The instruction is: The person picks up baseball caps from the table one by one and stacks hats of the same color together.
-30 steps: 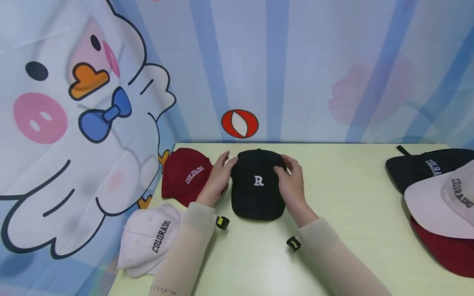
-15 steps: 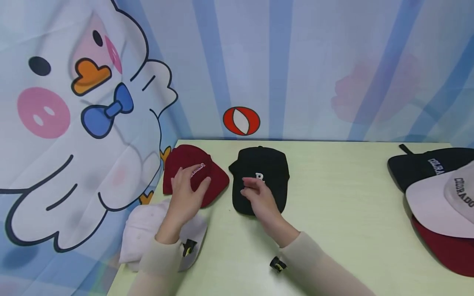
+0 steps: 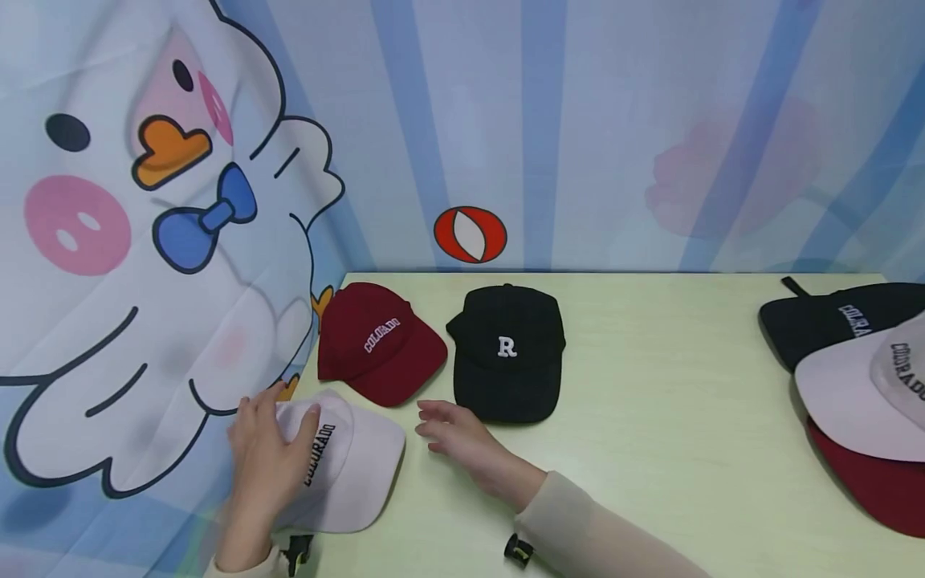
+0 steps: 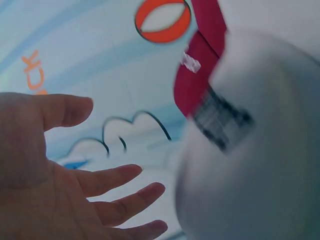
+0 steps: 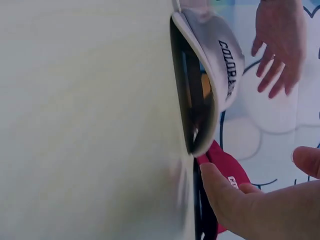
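White cotton baseball cap (image 3: 340,466) with black COLORADO lettering lies at the near left corner of the pale green table (image 3: 650,449), brim toward you. Your left hand (image 3: 263,457) rests on its crown with fingers spread and relaxed, not gripping. Your right hand (image 3: 462,437) hovers open just beside the brim, apart from it. Take crown and brim together, evenly. The maroon cap (image 3: 379,341) and black R cap (image 3: 506,353) sit just beyond.
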`<move>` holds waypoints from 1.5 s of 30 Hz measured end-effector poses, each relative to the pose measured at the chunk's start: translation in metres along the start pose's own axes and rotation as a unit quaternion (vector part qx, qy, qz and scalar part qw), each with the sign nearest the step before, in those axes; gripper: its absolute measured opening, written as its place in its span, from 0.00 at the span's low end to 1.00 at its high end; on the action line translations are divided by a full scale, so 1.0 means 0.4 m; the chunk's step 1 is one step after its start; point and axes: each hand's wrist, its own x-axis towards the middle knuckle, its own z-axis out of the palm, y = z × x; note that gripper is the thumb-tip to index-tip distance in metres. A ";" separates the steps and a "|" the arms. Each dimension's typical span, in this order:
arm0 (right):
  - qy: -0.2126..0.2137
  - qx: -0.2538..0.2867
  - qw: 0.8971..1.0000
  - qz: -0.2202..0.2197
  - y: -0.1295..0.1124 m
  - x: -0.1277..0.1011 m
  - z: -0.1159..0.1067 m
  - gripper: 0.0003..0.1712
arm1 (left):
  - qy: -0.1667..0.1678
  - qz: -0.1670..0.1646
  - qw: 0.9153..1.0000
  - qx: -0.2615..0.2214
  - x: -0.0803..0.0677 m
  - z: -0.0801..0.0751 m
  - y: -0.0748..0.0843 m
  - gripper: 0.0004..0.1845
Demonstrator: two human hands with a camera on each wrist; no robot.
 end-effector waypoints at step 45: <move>-0.064 -0.089 0.994 -0.028 0.019 -0.023 -0.010 0.29 | 0.027 -0.063 0.985 -0.157 0.007 -0.050 0.061 0.25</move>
